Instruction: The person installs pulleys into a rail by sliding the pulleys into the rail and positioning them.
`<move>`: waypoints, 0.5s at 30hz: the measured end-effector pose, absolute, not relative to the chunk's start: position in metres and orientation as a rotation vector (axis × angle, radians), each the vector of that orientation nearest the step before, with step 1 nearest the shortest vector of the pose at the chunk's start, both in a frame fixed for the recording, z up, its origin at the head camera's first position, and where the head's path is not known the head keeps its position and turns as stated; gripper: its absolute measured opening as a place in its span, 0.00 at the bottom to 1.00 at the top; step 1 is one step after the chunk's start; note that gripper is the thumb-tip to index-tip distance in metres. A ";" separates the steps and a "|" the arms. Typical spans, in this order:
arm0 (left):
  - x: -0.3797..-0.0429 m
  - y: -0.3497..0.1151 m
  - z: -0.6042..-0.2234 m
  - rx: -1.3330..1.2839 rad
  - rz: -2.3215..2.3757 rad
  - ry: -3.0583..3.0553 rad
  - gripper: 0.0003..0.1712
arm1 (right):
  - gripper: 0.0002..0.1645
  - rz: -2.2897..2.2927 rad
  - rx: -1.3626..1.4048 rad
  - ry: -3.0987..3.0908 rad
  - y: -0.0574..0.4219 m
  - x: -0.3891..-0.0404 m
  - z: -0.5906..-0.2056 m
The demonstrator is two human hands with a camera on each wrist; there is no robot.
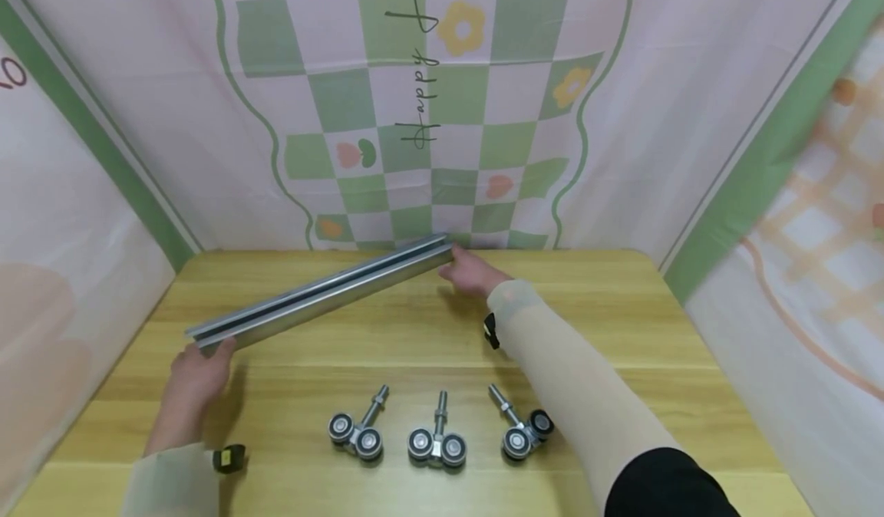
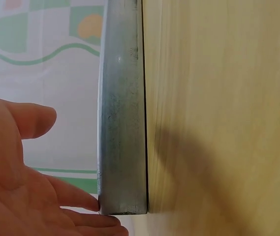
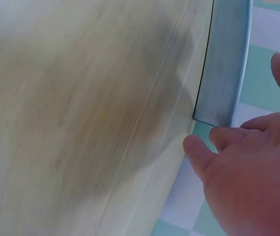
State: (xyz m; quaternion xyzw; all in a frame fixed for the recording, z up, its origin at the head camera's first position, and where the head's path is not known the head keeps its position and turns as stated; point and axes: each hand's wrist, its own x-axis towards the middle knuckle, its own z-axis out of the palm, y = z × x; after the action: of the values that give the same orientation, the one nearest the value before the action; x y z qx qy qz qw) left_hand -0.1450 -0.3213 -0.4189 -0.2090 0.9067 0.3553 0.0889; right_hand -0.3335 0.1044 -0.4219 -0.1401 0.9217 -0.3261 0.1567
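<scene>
A long silver metal C-channel rail (image 1: 331, 302) slants across the back left of the wooden table, its slot facing up. At its near left end is my left hand (image 1: 200, 379). The left wrist view shows the fingers (image 2: 80, 196) extended against the end of the rail (image 2: 124, 123), the thumb spread away from it. My right hand (image 1: 476, 273) is at the far right end. In the right wrist view its fingertips (image 3: 223, 137) touch that end, with the thumb apart from the metal. The rail's lower edge runs close along the tabletop.
Three roller trolleys with bolt stems stand in a row nearer me: a left one (image 1: 355, 434), a middle one (image 1: 437, 444) and a right one (image 1: 521, 429), beside my right forearm. A patterned curtain (image 1: 394, 103) hangs behind the table (image 1: 290, 394).
</scene>
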 end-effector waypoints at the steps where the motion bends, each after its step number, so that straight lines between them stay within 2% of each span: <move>1: -0.145 -0.322 -0.420 -0.617 1.050 2.702 0.55 | 0.48 -0.938 -0.398 2.636 0.103 -0.333 -0.422; 15: -0.148 -0.328 -0.419 -0.540 0.928 2.706 0.58 | 0.42 -0.879 -0.454 2.632 0.106 -0.339 -0.421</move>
State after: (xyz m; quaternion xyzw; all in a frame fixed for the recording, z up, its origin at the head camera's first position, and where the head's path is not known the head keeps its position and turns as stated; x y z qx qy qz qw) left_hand -0.1483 -0.3275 -0.4187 -0.1842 0.9234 0.3166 0.1147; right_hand -0.3392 0.1064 -0.4207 -0.1594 0.9233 -0.3083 0.1644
